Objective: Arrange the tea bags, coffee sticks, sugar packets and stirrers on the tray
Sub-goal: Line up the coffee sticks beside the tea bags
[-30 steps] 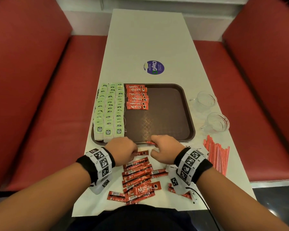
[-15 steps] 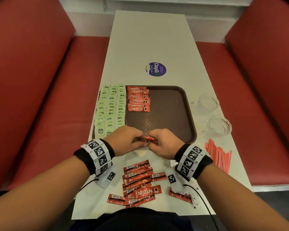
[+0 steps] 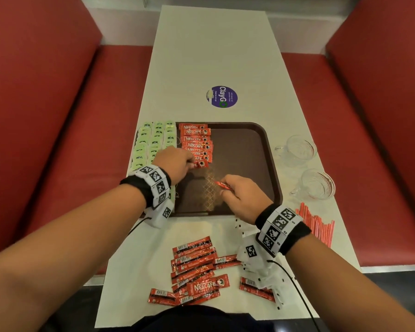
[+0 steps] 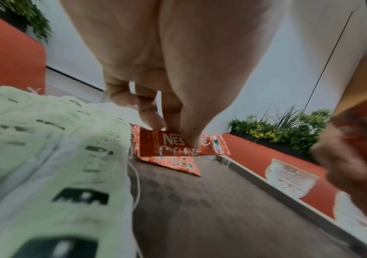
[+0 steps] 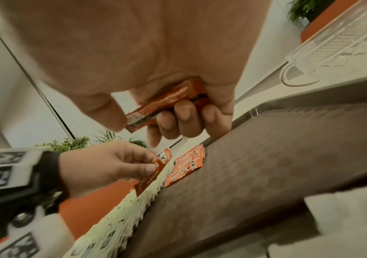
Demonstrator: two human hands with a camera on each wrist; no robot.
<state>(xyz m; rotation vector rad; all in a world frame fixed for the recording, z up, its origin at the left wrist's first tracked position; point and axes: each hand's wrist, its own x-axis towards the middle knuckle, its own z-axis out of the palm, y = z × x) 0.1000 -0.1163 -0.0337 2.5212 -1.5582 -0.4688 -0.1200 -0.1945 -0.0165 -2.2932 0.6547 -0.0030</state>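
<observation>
The left hand (image 3: 175,164) is held over the left part of the tray (image 3: 268,149), and a single coffee stick (image 4: 182,145) is pinched between its thumb and fingertips, printed side up, at the near end of the column of coffee sticks (image 3: 197,142) already laid on the tray; whether this stick touches the one below it cannot be told. The right hand (image 3: 240,195) is kept above the near middle of the tray, its fingers curled around a small bundle of coffee sticks (image 5: 169,103), one end of which is seen poking out toward the left hand. Rows of pale green tea bags (image 3: 153,144) are set overlapping along the tray's left edge, just beside the coffee column, with thin strings trailing onto the brown tray floor. A loose heap of coffee sticks (image 3: 197,267) is left on the white surface (image 3: 213,49) near the person's body, and white sugar packets (image 3: 261,269) are scattered under and beside the right wrist. Red stirrers (image 3: 316,226) are bunched near the right edge of the surface, well apart from the tray. Two clear glass cups (image 3: 297,149) are placed to the right of the tray, and a round purple sticker (image 3: 222,96) is seen beyond its far rim.
</observation>
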